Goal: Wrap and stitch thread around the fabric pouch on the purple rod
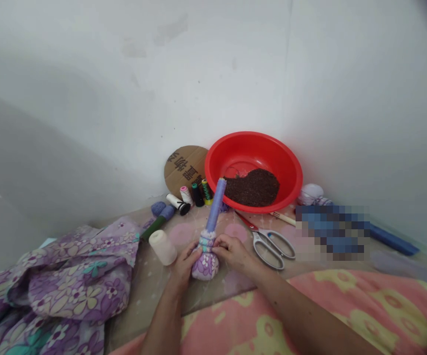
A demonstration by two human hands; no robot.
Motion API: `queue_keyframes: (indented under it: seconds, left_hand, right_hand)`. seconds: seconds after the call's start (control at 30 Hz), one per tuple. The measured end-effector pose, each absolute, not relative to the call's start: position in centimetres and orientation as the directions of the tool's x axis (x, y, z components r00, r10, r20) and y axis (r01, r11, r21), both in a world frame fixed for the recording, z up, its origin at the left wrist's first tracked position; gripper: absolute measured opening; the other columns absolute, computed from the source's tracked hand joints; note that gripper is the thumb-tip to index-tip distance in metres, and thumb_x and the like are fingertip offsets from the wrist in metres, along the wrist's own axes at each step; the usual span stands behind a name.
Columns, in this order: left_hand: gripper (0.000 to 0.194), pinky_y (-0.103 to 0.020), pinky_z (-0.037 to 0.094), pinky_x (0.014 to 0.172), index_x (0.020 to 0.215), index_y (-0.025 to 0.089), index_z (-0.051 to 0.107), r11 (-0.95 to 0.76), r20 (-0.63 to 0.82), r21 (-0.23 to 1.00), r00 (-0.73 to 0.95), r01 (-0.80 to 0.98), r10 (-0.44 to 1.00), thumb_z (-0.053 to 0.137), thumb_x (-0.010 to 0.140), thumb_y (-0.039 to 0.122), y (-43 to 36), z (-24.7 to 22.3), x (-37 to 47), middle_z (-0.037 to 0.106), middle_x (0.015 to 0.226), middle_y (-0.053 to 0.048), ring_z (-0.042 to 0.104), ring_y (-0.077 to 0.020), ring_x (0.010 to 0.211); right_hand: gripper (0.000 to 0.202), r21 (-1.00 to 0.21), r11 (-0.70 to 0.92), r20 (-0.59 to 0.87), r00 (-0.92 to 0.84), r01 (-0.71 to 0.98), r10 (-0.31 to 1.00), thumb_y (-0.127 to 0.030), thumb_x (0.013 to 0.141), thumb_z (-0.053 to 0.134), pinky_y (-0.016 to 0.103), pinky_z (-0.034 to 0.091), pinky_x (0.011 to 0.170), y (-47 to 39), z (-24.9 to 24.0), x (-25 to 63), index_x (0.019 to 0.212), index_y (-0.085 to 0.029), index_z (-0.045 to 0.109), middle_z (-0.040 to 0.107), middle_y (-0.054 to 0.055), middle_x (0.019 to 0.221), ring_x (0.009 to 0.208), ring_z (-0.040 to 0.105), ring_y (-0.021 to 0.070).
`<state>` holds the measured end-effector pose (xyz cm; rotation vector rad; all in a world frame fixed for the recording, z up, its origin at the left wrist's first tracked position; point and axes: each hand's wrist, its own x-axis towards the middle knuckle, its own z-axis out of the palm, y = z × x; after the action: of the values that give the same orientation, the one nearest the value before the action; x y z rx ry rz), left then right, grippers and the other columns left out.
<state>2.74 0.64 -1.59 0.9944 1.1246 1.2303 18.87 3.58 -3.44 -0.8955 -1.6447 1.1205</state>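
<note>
A stick with a lavender-wrapped handle (216, 207) stands nearly upright, leaning slightly right. Its lower end is a rounded head of purple floral cloth (205, 266), gathered and bound at the neck. My left hand (187, 259) grips this head from the left, thumb lying against the cloth. On the other side my right hand (231, 250) is closed in a pinch at the bound neck; whatever lies between those fingertips is too small to make out. A cream cone of thread (162, 247) stands left of my left hand. Silver-handled scissors (272, 248) lie to the right.
A red basin (291, 180) holding dark grains (254, 188) stands against the wall beside a cardboard disc (184, 170). Several thread spools (197, 195) line its left. Floral cloth (80, 281) is heaped at left. A blurred blue patch (332, 229) is at right; pink-yellow fabric (365, 305) covers the front.
</note>
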Motion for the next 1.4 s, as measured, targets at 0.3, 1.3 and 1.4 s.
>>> queue_keyframes:
  seconds: [0.3, 1.3, 1.4]
  left_hand:
    - [0.033, -0.025, 0.044, 0.068, 0.091, 0.016, 0.063, 0.044, -0.041, 0.99, 0.03, -0.135, 0.999, 0.067, 0.062, 0.032, 0.7, -1.7, 3.0, 0.066, 0.087, -0.004, 0.058, -0.0178, 0.076]
    - [0.035, -0.029, 0.04, 0.085, 0.099, 0.017, 0.063, -0.149, 0.158, 0.983, -0.082, 0.105, 0.984, 0.061, 0.068, 0.034, 1.3, -2.7, 3.0, 0.064, 0.099, -0.006, 0.055, -0.0223, 0.093]
    - [0.037, -0.032, 0.039, 0.087, 0.101, 0.016, 0.061, -0.155, 0.172, 0.97, -0.078, 0.188, 0.982, 0.057, 0.071, 0.037, 1.4, -3.0, 2.8, 0.063, 0.102, -0.007, 0.055, -0.0225, 0.096]
  right_hand:
    - [0.002, -0.92, 0.347, 0.292, -0.272, 0.183, 0.917, -0.019, 0.074, 0.052, 0.02, 0.035, 0.051, 2.8, -2.6, 18.8, 0.075, -0.018, 0.053, 0.054, -0.004, 0.057, 0.053, 0.048, 0.0094]
    - [0.022, -0.441, 0.694, 0.641, -0.342, 0.569, 0.687, -0.024, 0.086, 0.041, 0.022, 0.039, 0.06, 1.4, -1.3, 18.8, 0.094, -0.022, 0.061, 0.06, 0.004, 0.079, 0.07, 0.055, 0.0133]
    - [0.02, -0.348, 0.692, 0.682, -0.335, 0.632, 0.65, -0.025, 0.086, 0.042, 0.022, 0.037, 0.055, 1.5, -1.4, 18.4, 0.089, -0.022, 0.061, 0.058, 0.002, 0.075, 0.064, 0.054, 0.0122]
